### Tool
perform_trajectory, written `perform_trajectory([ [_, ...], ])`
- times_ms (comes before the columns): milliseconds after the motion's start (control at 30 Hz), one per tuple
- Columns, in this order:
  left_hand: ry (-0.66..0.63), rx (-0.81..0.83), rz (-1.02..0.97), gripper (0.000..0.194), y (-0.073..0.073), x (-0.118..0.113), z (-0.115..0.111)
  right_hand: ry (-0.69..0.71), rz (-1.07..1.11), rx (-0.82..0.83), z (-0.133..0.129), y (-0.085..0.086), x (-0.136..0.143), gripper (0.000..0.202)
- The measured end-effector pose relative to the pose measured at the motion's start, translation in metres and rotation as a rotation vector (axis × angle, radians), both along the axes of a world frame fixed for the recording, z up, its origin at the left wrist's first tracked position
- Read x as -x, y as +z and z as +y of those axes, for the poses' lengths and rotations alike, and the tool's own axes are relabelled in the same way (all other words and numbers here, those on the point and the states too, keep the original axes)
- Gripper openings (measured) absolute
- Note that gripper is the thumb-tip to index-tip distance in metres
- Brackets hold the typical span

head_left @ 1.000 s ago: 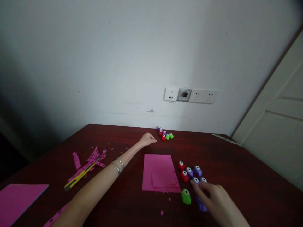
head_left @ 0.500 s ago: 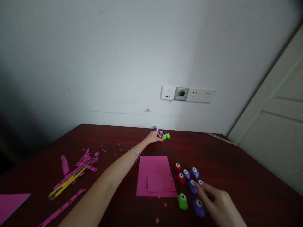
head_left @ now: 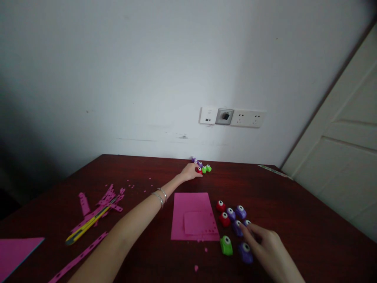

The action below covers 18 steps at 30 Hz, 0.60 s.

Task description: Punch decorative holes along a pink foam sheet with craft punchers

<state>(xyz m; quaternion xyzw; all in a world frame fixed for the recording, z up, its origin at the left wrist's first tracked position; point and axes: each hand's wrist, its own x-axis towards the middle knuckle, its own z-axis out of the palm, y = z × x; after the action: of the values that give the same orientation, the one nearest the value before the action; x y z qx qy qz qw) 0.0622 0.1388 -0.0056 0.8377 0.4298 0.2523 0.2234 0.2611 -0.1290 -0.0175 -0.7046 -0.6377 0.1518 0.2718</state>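
Observation:
Far back on the table, my left hand [head_left: 190, 172] has its fingers and thumb closed around a small red craft punch [head_left: 199, 170]. Two green craft punches [head_left: 208, 168] and several purple ones [head_left: 193, 159] stand beside it. My right hand [head_left: 266, 245] is at the front right, thumb and forefinger closed at a purple craft punch [head_left: 237, 228]; the fingertips partly hide another purple punch [head_left: 247, 223]. Around them sit red punches [head_left: 224, 219], more purple ones [head_left: 245, 252] and a green punch [head_left: 226, 245]. A pink sheet [head_left: 184, 202] lies between my hands, with a smaller pink card [head_left: 196, 223] on it.
Punched pink paper strips [head_left: 84, 204] and a yellow utility knife [head_left: 85, 230] lie on the left. Another pink sheet [head_left: 17, 255] is at the left corner. Tiny pink cutouts are scattered about. The wall with sockets [head_left: 247, 118] borders the table's back edge.
The view has shifted slightly. My left hand stays at the back group, and a bit more of the red punch shows. My right hand remains at the purple punches.

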Motion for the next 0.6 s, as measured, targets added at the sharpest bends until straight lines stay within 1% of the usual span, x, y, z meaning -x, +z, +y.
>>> perform_trajectory([
  [67,-0.036,-0.027,-0.024,0.026,0.011,0.008,-0.020,0.011,0.023,-0.007,0.001,-0.001,0.002,0.046],
  [167,-0.105,-0.082,-0.081,0.028,0.025,0.023,-0.056,0.021,0.044,-0.035,0.001,-0.001,0.006,0.046],
  [233,-0.162,-0.110,-0.101,0.028,0.032,0.034,-0.083,0.037,0.048,-0.057,0.001,0.000,0.010,0.046],
  [267,-0.165,-0.121,-0.099,0.030,0.034,0.040,-0.096,0.048,0.048,-0.062,0.000,0.001,0.012,0.046],
  [367,-0.205,-0.131,-0.041,0.029,0.036,0.055,-0.130,0.074,0.033,-0.058,-0.001,0.004,0.018,0.046],
  [433,-0.217,-0.116,-0.008,0.032,0.036,0.061,-0.147,0.083,0.016,-0.049,-0.002,0.005,0.021,0.046],
  [500,-0.230,-0.099,0.033,0.034,0.036,0.065,-0.159,0.077,0.003,-0.056,-0.003,0.005,0.023,0.046],
  [600,-0.241,-0.077,0.077,0.032,0.035,0.066,-0.167,0.043,-0.004,-0.092,-0.003,0.006,0.023,0.046],
])
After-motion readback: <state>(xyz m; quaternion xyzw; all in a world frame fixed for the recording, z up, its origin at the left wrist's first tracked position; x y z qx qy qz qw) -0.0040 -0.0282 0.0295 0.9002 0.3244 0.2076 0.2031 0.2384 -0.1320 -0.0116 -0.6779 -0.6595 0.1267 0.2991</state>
